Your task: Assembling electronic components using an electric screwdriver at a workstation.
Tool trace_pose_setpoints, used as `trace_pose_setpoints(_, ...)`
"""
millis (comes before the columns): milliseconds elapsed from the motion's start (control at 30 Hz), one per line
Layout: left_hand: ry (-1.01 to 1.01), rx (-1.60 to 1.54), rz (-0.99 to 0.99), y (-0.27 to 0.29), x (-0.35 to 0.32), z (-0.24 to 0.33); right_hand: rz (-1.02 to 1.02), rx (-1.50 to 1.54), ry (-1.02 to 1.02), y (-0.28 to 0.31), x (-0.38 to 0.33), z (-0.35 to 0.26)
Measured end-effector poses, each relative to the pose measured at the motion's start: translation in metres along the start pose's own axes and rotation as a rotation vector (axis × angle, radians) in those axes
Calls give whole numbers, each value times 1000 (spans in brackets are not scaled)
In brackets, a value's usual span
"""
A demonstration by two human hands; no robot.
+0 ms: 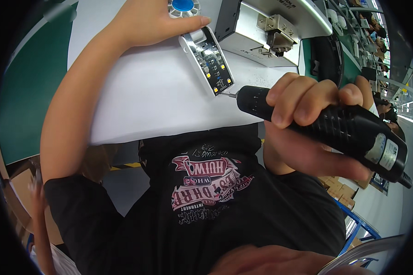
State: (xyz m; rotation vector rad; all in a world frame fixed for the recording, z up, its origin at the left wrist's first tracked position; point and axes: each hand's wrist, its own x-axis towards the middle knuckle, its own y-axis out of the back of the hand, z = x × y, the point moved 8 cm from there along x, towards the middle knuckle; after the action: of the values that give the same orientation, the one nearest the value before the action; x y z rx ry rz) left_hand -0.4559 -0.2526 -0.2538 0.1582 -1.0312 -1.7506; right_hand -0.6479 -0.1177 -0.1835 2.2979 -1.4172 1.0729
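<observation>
My left hand (153, 23) comes in from the left and grips a white handheld device at its upper part, thumb laid across it. The device's open housing bares a black circuit board (212, 64) with several small yellow parts. Above my thumb shows a blue disc (182, 4) in a white ribbed ring. In my right hand (314, 103) is a black electric screwdriver (348, 130), fingers wrapped round its body and tilted nearly level. Its thin bit (228, 95) reaches the lower end of the circuit board; whether it sits in a screw is too small to tell.
A silver metal screw feeder (261, 39) stands just right of the device. White sheeting (137, 101) covers the bench over a green mat (23, 105). Behind the feeder is a black curved object (328, 59). Another person's arm (41, 224) shows at lower left, cardboard boxes (337, 190) at lower right.
</observation>
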Motion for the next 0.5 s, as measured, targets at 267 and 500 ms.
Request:
trace_pose_setpoints(267, 46, 1, -44, 0, -1, -1, -44, -7, -23, -7, -7, 3)
trace_pose_setpoints(500, 100, -118, -82, -22, -14, -27, 218, 392, -214, 27, 4, 38)
